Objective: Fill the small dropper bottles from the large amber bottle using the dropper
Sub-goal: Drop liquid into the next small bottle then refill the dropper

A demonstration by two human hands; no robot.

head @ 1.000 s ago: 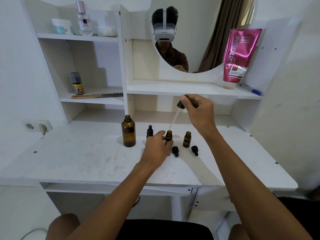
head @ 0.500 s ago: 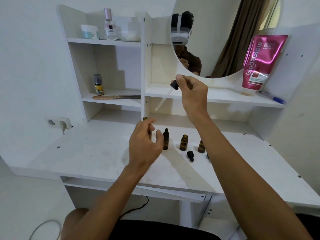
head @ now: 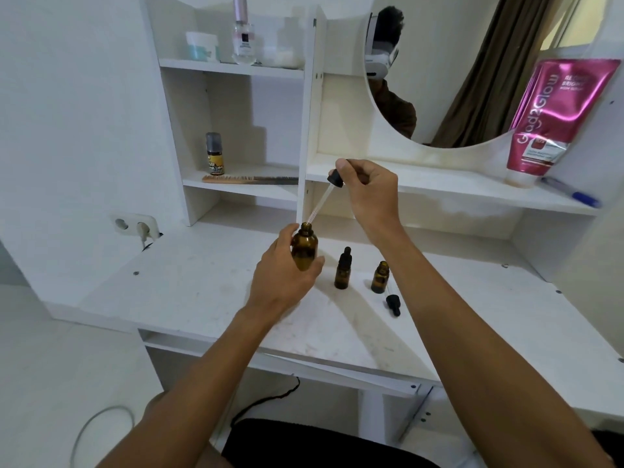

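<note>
My left hand (head: 282, 276) grips the large amber bottle (head: 304, 246), which stands open on the white desk (head: 189, 298). My right hand (head: 369, 192) pinches the black bulb of the long glass dropper (head: 323, 198); its tip hangs just above the bottle's mouth. To the right stands a small amber bottle with a black dropper cap (head: 342, 270), then an uncapped small bottle (head: 380, 278). A loose black dropper cap (head: 393, 304) lies beside it. My right forearm hides whatever lies further right.
Shelves rise behind the desk with a comb (head: 250, 179), a small dark bottle (head: 215, 154), jars and a perfume bottle (head: 243, 35). A pink tube (head: 553, 119) and a blue pen (head: 570, 194) sit on the right shelf under a round mirror (head: 469, 69). A wall socket (head: 135, 225) is at left.
My left hand let go of a small bottle, moved left and took hold of the large amber bottle. My right hand carried the dropper from the small bottle to above the large bottle's mouth.
</note>
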